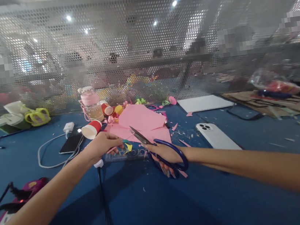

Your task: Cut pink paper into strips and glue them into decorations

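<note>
Holding scissors (142,137), our right hand (169,154) | left hand (106,146) pinching teal piece (125,141) | pink scraps (174,127) lie right of pink sheets (140,119), largely whole | we judge cutting partway

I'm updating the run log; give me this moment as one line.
left hand: at yellow scrap | right hand: holding scissors | nearby: pink paper, bottle, white phone

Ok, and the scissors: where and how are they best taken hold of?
Likely by the blue handles, from the near right: their wide loops lie at that end, while the pointed blades face away, toward the far left. The right hand holds them around there.
</note>
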The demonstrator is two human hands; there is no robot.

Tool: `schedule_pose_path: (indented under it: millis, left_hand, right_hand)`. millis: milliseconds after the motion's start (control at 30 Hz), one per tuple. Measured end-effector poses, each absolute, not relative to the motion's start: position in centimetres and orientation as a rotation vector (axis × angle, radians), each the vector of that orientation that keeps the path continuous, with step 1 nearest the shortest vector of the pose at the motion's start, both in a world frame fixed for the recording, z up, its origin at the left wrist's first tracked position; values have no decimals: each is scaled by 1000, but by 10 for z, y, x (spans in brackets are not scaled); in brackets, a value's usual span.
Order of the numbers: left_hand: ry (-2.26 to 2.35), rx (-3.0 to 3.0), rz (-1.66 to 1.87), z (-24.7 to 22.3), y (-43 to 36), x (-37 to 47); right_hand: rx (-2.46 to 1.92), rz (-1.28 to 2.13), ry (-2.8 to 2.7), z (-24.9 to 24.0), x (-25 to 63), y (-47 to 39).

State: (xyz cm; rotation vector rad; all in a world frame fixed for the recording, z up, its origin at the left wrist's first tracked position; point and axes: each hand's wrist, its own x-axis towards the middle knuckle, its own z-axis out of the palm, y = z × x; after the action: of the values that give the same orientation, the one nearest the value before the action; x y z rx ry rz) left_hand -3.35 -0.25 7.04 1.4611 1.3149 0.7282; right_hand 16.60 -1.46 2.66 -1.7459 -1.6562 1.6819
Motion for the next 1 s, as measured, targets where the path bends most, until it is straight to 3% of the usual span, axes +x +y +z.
schedule_pose_path:
  millis: [167,467,800,1000]
  left_hand:
    - [1366,1370,661,65,2,-37]
    - [1330,1393,574,56,6,-41]
    - [1182,1453,730,55,2,-39]
    - [1168,1479,787,55,5,-39]
  right_hand:
    - [-1769,1730,-1725,21,160,-14]
    - [-1730,1513,-1932,20,166,-1]
    - [-2061,381,-2052,29,199,-6]
    - [-2216,145,-1968,21,217,-10]
